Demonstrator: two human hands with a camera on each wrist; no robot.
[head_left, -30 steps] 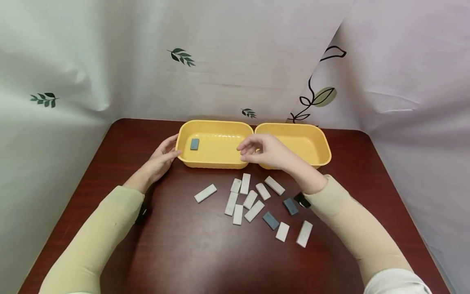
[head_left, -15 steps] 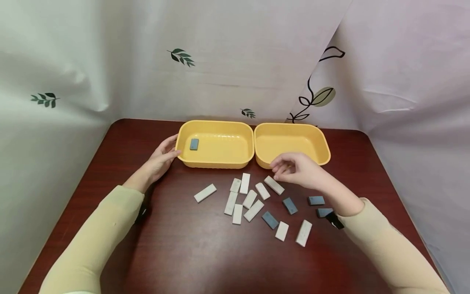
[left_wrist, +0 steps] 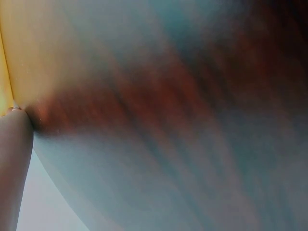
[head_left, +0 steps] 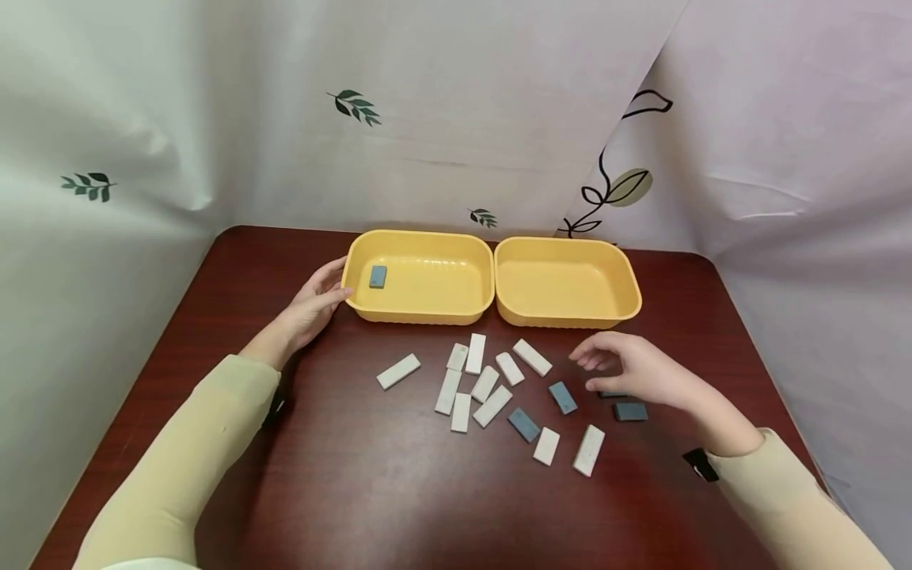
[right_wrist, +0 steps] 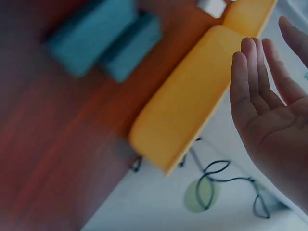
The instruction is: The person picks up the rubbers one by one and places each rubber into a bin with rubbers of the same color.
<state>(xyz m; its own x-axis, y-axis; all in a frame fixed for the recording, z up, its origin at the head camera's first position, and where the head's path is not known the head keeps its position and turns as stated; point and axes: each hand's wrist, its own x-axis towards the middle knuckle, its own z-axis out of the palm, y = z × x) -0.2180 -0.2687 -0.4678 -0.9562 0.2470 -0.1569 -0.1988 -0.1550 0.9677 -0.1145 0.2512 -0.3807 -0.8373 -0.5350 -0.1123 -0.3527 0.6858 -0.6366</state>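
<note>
Your left hand (head_left: 308, 307) grips the left end of the left yellow tray (head_left: 435, 289); a blue-grey block (head_left: 378, 276) lies inside, toward the left; white blocks (head_left: 484, 384) scatter nearer on the counter (head_left: 356, 483); the right yellow tray (head_left: 566, 289) stands alongside; your right hand (head_left: 641, 368), released, hovers near two blue-grey blocks (head_left: 631, 412).

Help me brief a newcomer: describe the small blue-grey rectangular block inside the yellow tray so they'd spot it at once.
On the dark red table, find the left of two yellow rounded trays, touched at its left end by the person's left hand. Near that end lies the blue-grey block. It alone sits inside a tray; the other visible blocks lie on the table.
</note>
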